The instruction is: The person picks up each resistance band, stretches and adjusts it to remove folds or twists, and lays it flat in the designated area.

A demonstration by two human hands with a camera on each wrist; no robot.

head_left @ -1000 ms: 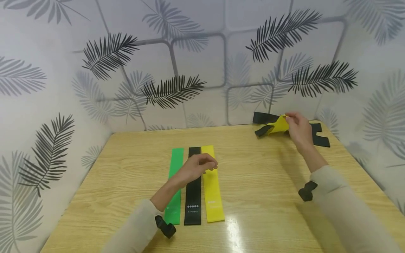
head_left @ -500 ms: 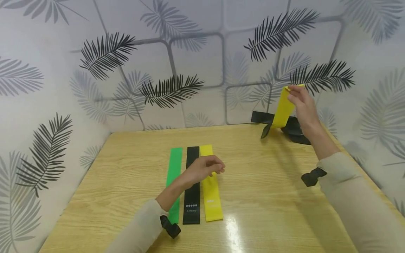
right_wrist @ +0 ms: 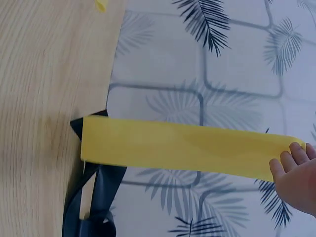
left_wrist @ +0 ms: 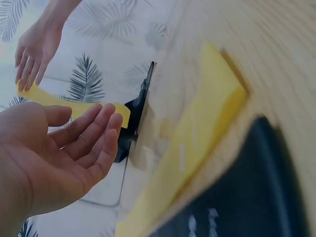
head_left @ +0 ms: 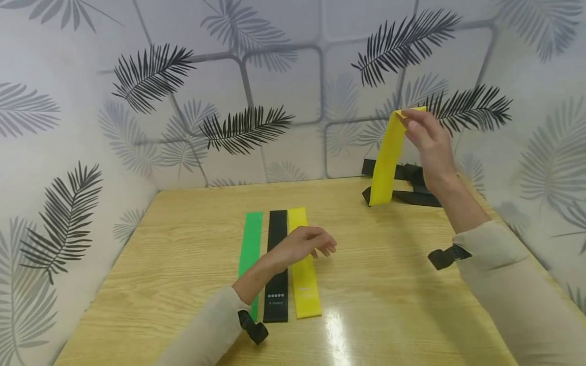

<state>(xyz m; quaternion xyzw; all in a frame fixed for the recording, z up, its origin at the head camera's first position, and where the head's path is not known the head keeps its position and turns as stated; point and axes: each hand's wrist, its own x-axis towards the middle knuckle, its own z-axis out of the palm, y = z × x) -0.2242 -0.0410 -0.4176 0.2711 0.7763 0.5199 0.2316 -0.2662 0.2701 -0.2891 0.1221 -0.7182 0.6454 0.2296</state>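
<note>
My right hand (head_left: 430, 145) pinches the top end of a yellow resistance band (head_left: 385, 162), which hangs down at the back right in front of black bands (head_left: 414, 198). In the right wrist view the yellow band (right_wrist: 177, 145) stretches out flat from the fingers. My left hand (head_left: 304, 246) hovers with loosely bent fingers over a second yellow band (head_left: 305, 290) and holds nothing. Left of that band lie a black band (head_left: 276, 284) marked X-Heavy and a green band (head_left: 251, 239), side by side, each partly hidden by the left hand or forearm.
The wooden table (head_left: 197, 223) meets patterned walls (head_left: 284, 86) at the back and sides. The loose black bands lie tangled near the back right corner. Each wrist wears a small black device on a strap.
My right hand has lifted the yellow band up out of the black pile, then moved left with it. My left hand has drifted slightly right.
</note>
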